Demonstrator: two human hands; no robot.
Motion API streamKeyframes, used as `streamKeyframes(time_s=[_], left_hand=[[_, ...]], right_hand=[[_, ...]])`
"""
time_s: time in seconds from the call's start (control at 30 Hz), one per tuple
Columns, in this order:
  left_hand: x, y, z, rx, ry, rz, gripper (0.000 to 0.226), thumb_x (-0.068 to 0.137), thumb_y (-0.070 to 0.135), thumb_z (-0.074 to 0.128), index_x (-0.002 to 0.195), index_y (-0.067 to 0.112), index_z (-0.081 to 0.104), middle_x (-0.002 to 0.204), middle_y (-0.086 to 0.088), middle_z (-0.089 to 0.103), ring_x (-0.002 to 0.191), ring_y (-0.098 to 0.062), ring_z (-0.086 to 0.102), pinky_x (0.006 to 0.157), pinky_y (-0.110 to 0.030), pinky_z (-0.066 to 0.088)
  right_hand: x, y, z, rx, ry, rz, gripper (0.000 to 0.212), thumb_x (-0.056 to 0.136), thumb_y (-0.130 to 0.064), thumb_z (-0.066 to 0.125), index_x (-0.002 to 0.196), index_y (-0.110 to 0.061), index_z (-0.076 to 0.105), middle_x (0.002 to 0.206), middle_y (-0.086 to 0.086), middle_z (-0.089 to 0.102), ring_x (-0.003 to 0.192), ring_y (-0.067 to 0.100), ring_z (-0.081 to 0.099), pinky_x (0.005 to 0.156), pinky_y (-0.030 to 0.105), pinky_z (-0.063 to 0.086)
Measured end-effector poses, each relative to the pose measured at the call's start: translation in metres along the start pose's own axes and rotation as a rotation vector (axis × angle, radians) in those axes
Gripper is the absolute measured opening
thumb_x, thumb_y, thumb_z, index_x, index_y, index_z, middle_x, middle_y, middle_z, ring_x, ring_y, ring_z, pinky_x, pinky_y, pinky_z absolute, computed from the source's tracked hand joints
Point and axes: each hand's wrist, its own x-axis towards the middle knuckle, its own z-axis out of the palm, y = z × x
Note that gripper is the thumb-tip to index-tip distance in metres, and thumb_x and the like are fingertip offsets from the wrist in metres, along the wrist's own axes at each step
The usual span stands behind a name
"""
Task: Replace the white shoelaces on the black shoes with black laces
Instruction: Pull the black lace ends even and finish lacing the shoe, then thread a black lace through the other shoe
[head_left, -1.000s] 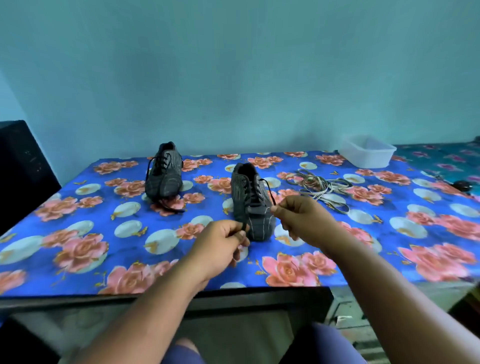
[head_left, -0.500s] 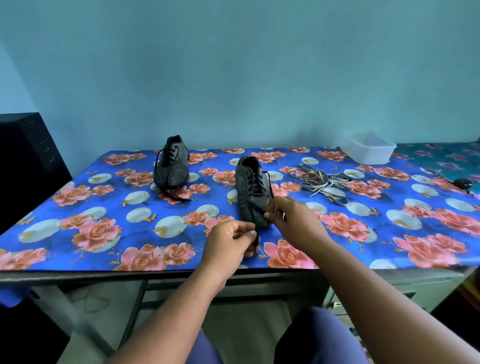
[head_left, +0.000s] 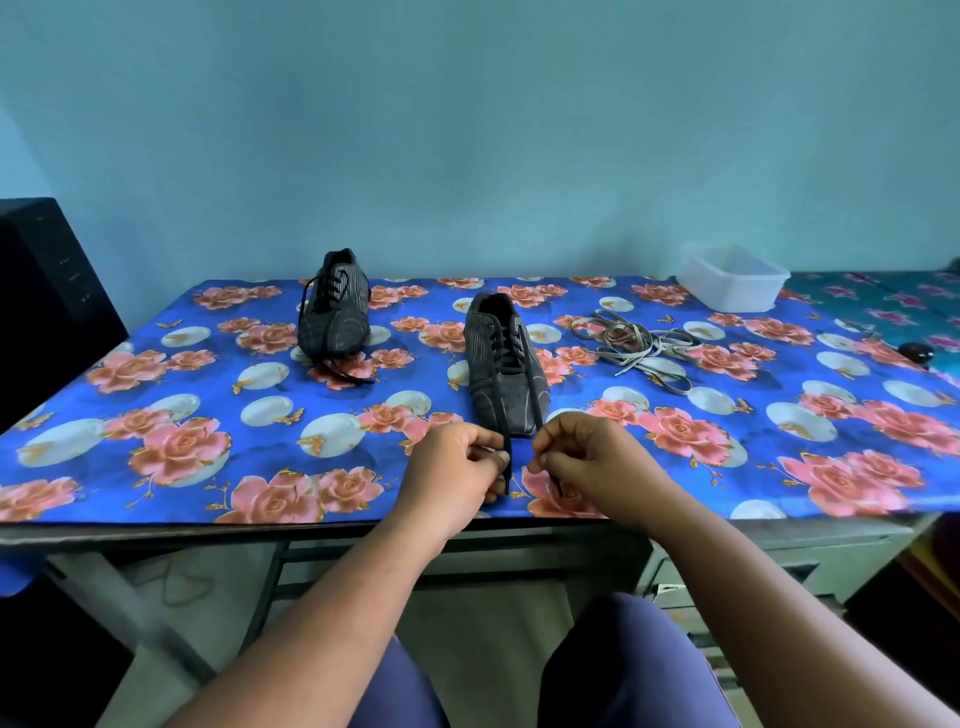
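Observation:
Two black shoes stand on the flowered table (head_left: 156, 467). The near shoe (head_left: 504, 374) points its toe at me and carries a black lace (head_left: 505, 415) through its eyelets. My left hand (head_left: 457, 467) pinches one end of that lace just in front of the toe. My right hand (head_left: 576, 457) pinches the other end beside it. Both ends hang down past my fingers. The far shoe (head_left: 335, 312) at the back left is laced in black, with a loose end on the cloth. A heap of white laces (head_left: 634, 348) lies to the right of the near shoe.
A clear plastic tub (head_left: 732, 283) stands at the back right corner. A black box (head_left: 47, 291) sits off the table's left end. A small dark round thing (head_left: 917, 353) lies at the far right. My knees are below the table's front edge.
My right hand has come down and toward me from beside the shoe's tongue to the toe, drawing its lace end forward. Both hands now sit side by side in front of the shoe.

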Motion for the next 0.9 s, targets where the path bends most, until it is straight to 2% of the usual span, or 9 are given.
streamKeyframes(time_s=[0.13,0.3,0.4,0.47,0.53,0.6,0.67,0.73,0.9], left_hand=[[-0.002,0.002,0.001,0.075,-0.016,0.013,0.009,0.095,0.006,0.067,0.099,0.014,0.071,0.075,-0.005,0.074,0.059,-0.012,0.07,0.067,-0.036,0.064],[0.005,0.01,0.002,0.24,-0.05,0.017,0.01,0.092,0.014,0.072,0.087,0.021,0.067,0.07,-0.007,0.074,0.064,-0.024,0.074,0.065,-0.047,0.063],[0.005,0.018,0.0,0.301,-0.079,0.01,0.01,0.093,0.018,0.07,0.084,0.02,0.067,0.071,-0.007,0.075,0.066,-0.027,0.074,0.065,-0.046,0.064],[0.004,0.023,-0.007,0.297,-0.131,-0.01,0.015,0.097,0.02,0.066,0.083,0.015,0.069,0.073,-0.004,0.076,0.061,-0.02,0.07,0.065,-0.04,0.061],[0.005,0.024,-0.019,0.325,-0.202,-0.037,0.023,0.098,0.028,0.065,0.08,0.015,0.071,0.077,0.0,0.077,0.059,-0.018,0.068,0.065,-0.041,0.06],[0.007,0.025,-0.036,0.358,-0.243,-0.056,0.033,0.092,0.045,0.067,0.075,0.018,0.073,0.083,0.0,0.078,0.065,-0.031,0.07,0.064,-0.047,0.059],[0.01,0.027,-0.053,0.348,-0.23,-0.054,0.037,0.089,0.054,0.068,0.073,0.021,0.074,0.092,-0.001,0.078,0.065,-0.029,0.068,0.058,-0.038,0.053],[0.015,0.028,-0.071,0.318,-0.189,-0.048,0.034,0.094,0.049,0.067,0.075,0.021,0.074,0.091,-0.004,0.078,0.063,-0.018,0.063,0.058,-0.027,0.045],[0.04,0.016,-0.127,0.23,-0.047,-0.09,0.024,0.096,0.04,0.068,0.095,0.016,0.072,0.086,0.003,0.078,0.066,-0.015,0.067,0.06,-0.029,0.045]], right_hand=[[-0.004,-0.002,0.011,0.059,0.026,0.092,0.022,0.088,-0.003,0.065,0.102,-0.018,0.056,0.072,0.007,0.074,0.061,0.025,0.072,0.077,0.054,0.062],[-0.002,-0.005,0.018,-0.401,0.144,-0.01,0.021,0.088,-0.027,0.072,0.097,-0.031,0.053,0.07,-0.013,0.073,0.07,0.005,0.069,0.072,0.04,0.058],[-0.001,-0.01,0.012,-0.546,0.133,-0.032,0.022,0.085,-0.046,0.075,0.094,-0.033,0.059,0.082,-0.014,0.07,0.08,0.006,0.062,0.069,0.033,0.052],[-0.001,-0.014,0.005,-0.614,0.13,-0.048,0.023,0.086,-0.054,0.07,0.093,-0.034,0.062,0.086,-0.014,0.069,0.08,0.007,0.06,0.063,0.029,0.046],[0.001,-0.019,0.0,-0.624,0.194,-0.104,0.021,0.09,-0.053,0.067,0.09,-0.032,0.063,0.081,-0.012,0.068,0.074,0.008,0.059,0.061,0.029,0.045],[0.005,-0.027,-0.001,-0.573,0.25,-0.164,0.02,0.092,-0.05,0.067,0.086,-0.03,0.064,0.076,-0.011,0.066,0.069,0.006,0.058,0.061,0.031,0.047],[0.014,-0.037,0.005,-0.551,0.259,-0.198,0.021,0.092,-0.048,0.067,0.083,-0.029,0.063,0.075,-0.011,0.066,0.068,0.006,0.058,0.061,0.033,0.048],[0.028,-0.048,0.017,-0.525,0.245,-0.228,0.024,0.092,-0.046,0.068,0.079,-0.027,0.061,0.072,-0.009,0.065,0.067,0.008,0.058,0.06,0.035,0.048],[0.073,-0.07,0.057,-0.451,0.156,-0.23,0.022,0.092,-0.042,0.071,0.079,-0.025,0.063,0.069,-0.006,0.064,0.066,0.013,0.059,0.062,0.036,0.049]])
